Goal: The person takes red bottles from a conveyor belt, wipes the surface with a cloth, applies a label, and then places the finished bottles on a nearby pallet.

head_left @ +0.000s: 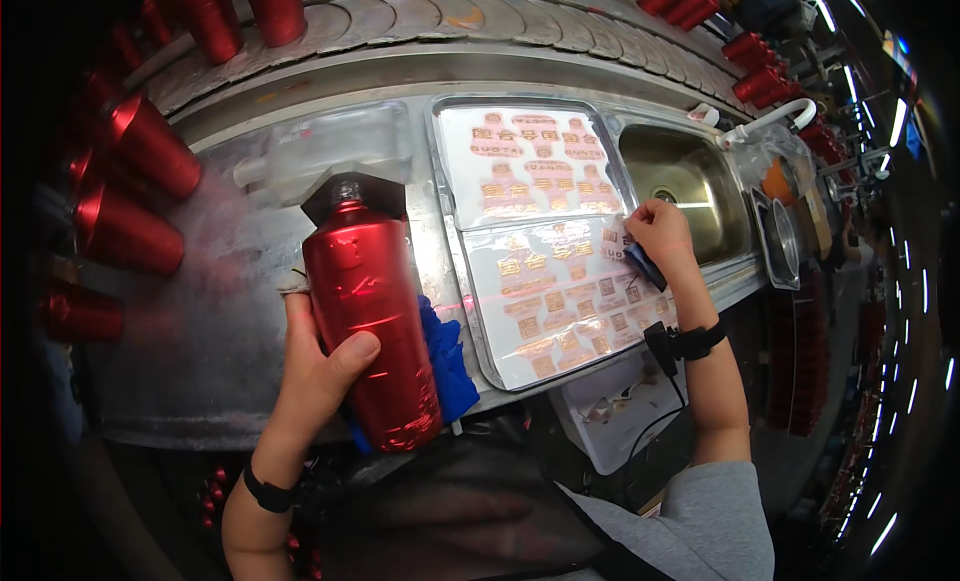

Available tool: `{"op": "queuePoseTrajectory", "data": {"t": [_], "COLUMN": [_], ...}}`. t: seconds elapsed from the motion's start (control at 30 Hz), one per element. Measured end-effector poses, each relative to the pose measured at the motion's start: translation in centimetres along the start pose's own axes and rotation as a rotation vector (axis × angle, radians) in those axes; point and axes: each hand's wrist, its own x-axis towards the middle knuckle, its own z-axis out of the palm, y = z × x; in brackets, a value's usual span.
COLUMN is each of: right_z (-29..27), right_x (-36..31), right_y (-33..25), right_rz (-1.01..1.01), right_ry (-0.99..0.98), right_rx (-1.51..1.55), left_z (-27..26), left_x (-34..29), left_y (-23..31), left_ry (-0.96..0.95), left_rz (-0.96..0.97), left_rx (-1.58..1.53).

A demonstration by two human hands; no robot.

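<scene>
My left hand (325, 366) is wrapped round a shiny red bottle (370, 321), which stands nearly upright and leans slightly. A black, angular collar (385, 199) surrounds its neck. A crumpled blue cloth (447, 356) shows behind the bottle's lower right side. Over the right edge of a metal tray (487, 353), my right hand (660, 233) is closed with the fingertips pinched together. A dark blue flat piece (645, 266) sticks out below those fingers. Close to the fingertips is a printed decal (614, 243); whether they grip it is unclear. Sheets of gold-and-red decals (545, 166) lie in the tray.
A metal sink (690, 196) with a white tap (775, 121) adjoins the tray on the right. Several red bottles (130, 229) stand at the left. A conveyor of overlapping metal plates (420, 16) runs along the back. Below the counter sits a white container (620, 411).
</scene>
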Motion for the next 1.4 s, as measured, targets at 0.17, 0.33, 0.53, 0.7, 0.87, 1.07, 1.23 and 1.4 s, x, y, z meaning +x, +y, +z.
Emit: {"op": "queuePoseTrajectory", "data": {"t": [0.17, 0.33, 0.53, 0.7, 0.87, 1.07, 1.23, 1.4], "right_z": [-1.1, -1.6, 1.0, -0.8, -2.8, -5.5, -6.5, -8.3], "right_x": [4.4, 8.4, 10.2, 9.0, 5.0, -4.2, -12.1, -15.8], "right_y": [7.0, 12.1, 14.4, 15.0, 8.6, -3.8, -14.1, -20.9], "right_rz": [-0.049, 0.113, 0.256, 0.161, -0.008, -0.243, -0.489, -0.663], "right_ry": [0.201, 0.235, -0.017, -0.063, 0.163, 0.284, -0.011, -0.283], "right_rx": [0.395, 0.334, 0.242, 0.214, 0.008, 0.261, 0.472, 0.618], "left_z": [0.2, 0.0, -0.3, -0.3, -1.4, -1.7, -1.8, -1.1], "left_x": [-0.1, -0.1, 0.0, 0.2, -0.5, -1.1, -1.1, -1.7], "left_y": [-0.1, -0.1, 0.1, 0.6, 1.3, 1.7, 1.3, 1.8], "left_ry": [-0.003, -0.010, 0.025, -0.064, -0.132, -0.164, -0.116, -0.083], "left_rz": [-0.006, -0.005, -0.028, -0.040, -0.044, -0.041, -0.011, 0.018], "left_rx": [0.018, 0.025, -0.010, -0.060, -0.136, -0.131, -0.151, -0.114]}}
